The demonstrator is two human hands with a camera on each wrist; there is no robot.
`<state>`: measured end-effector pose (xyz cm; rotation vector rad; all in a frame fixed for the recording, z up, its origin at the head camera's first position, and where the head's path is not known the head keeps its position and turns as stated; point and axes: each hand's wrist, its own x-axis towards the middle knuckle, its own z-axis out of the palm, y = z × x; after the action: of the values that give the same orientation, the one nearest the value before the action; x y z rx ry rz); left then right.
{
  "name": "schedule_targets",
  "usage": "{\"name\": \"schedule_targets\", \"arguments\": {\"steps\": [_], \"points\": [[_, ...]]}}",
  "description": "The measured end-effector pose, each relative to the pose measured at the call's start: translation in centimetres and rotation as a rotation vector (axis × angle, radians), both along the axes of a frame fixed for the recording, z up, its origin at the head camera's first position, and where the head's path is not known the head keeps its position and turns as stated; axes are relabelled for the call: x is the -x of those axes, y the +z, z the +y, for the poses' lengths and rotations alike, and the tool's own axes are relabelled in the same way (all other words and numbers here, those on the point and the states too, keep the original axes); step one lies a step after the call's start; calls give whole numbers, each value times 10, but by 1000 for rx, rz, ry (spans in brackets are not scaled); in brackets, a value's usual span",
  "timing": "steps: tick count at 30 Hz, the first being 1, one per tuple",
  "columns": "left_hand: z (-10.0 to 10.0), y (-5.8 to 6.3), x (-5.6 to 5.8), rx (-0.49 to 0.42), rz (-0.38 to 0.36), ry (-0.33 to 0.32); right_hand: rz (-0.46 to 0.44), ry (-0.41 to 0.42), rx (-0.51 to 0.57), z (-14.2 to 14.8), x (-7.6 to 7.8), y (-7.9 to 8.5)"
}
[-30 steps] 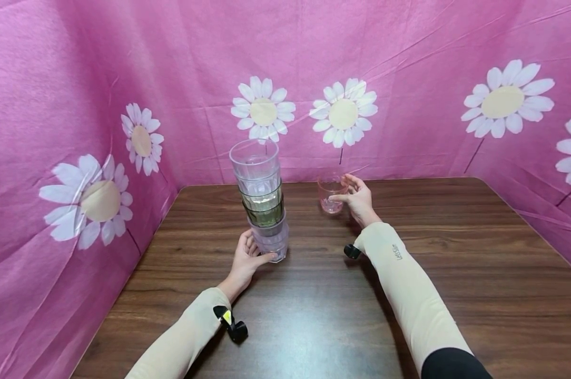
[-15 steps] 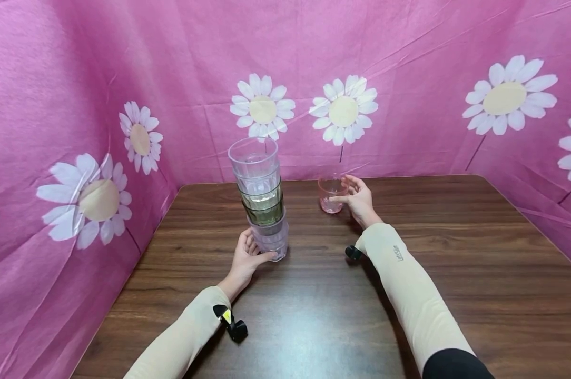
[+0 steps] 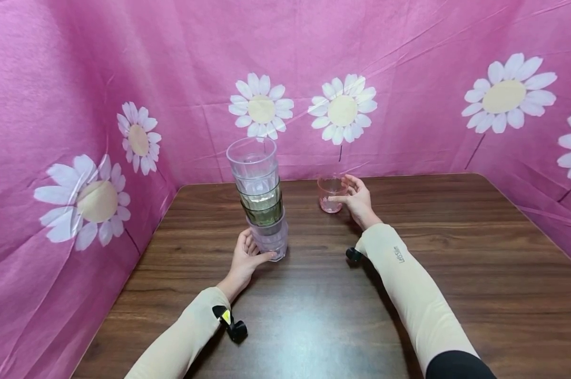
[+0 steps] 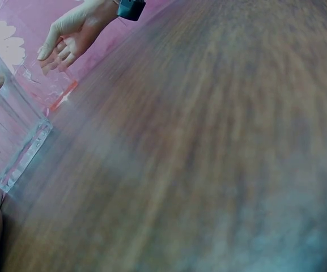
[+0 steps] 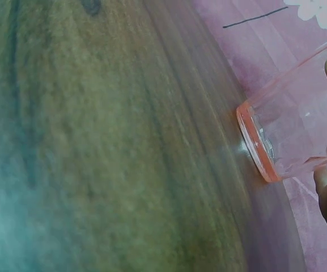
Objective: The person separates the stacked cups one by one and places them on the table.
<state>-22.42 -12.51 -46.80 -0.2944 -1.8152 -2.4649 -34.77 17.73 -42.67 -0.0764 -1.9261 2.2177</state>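
Note:
A tall stack of nested drinking glasses (image 3: 256, 181) rises at the middle left of the table, clear at the top, green-tinted in the middle and pale at the bottom. My left hand (image 3: 244, 258) grips its lowest glass (image 4: 16, 124), thumb in front and fingers behind. Farther back, my right hand (image 3: 358, 201) holds a pink-tinted glass tumbler (image 3: 331, 202) from its right side, thumb across the near wall. In the right wrist view the tumbler's thick orange-pink base (image 5: 257, 141) sits right at the tabletop. Both hands keep low over the wood.
A dark wood-grain table (image 3: 437, 226) lies under everything. Pink cloth (image 3: 181, 63) printed with large white daisies hangs along the back, left and right sides. The pink tumbler is close to the table's back edge (image 3: 409, 178).
The head view has shifted very slightly. Both hands, the stack of glasses and the pink tumbler keep their places.

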Motion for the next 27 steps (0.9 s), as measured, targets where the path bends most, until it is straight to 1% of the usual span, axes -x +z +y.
{"name": "schedule_targets", "arguments": {"steps": [7, 10, 17, 22, 27], "points": [[1, 1, 1, 1, 4, 1, -26, 3, -59, -1, -1, 6], [1, 1, 0, 4, 1, 3, -20, 16, -66, 0, -4, 11], [0, -1, -1, -1, -1, -3, 26, 18, -49, 3, -10, 28], [0, -1, -1, -4, 3, -8, 60, -12, -45, 3, -13, 42], [0, -1, -1, -1, 2, -6, 118, -34, -4, 0, -16, 54]]}}
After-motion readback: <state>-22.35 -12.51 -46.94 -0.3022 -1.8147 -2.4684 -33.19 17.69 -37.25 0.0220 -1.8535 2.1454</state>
